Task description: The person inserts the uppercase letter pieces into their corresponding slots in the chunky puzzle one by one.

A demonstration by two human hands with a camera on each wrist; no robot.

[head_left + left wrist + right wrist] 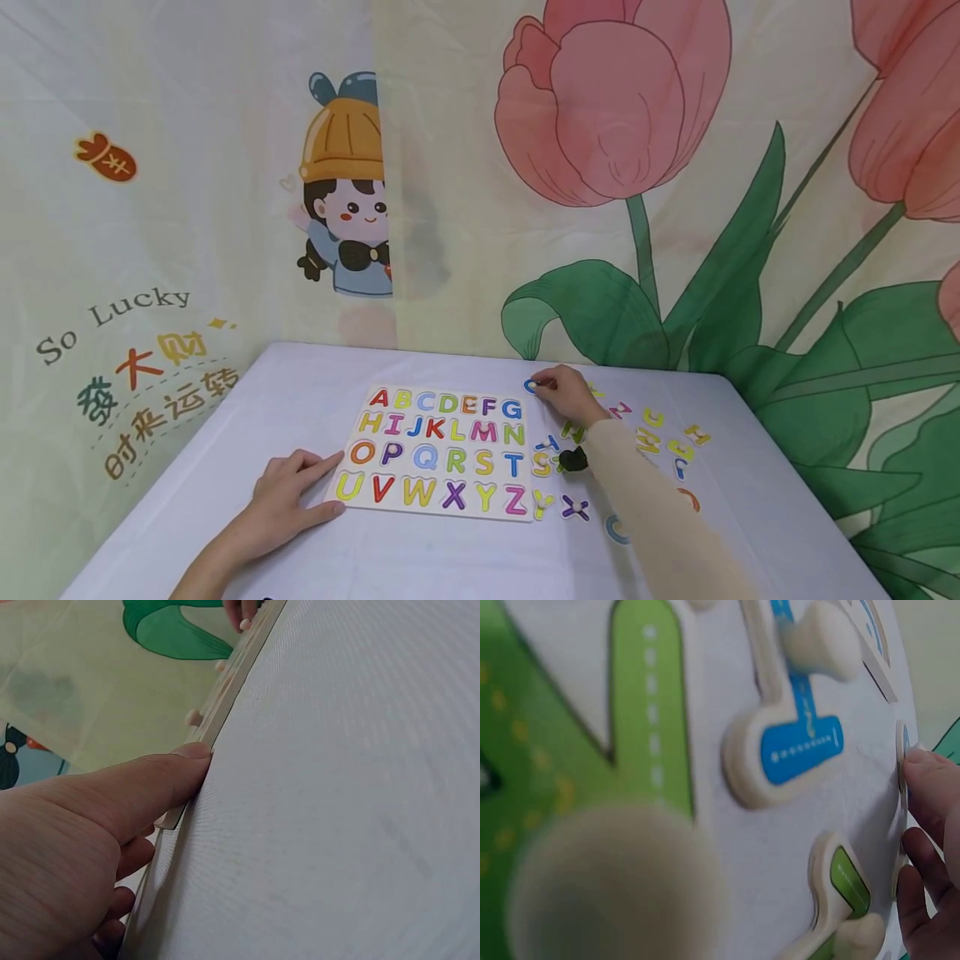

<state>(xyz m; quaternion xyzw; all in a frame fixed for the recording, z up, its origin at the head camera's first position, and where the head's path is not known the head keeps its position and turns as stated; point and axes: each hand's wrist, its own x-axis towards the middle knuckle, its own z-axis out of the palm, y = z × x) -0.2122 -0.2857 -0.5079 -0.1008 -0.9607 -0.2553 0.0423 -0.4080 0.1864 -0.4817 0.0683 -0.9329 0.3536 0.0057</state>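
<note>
The left hand lies flat with straight fingers against the edge of the letter board. The right hand pinches a blue letter piece on the white surface.

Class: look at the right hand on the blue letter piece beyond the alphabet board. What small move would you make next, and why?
Probably lift the blue letter piece off the table. The right hand already has its fingertips on it, though a full grip isn't clear, while the left hand rests at the edge of the alphabet board, steadying it.
</note>
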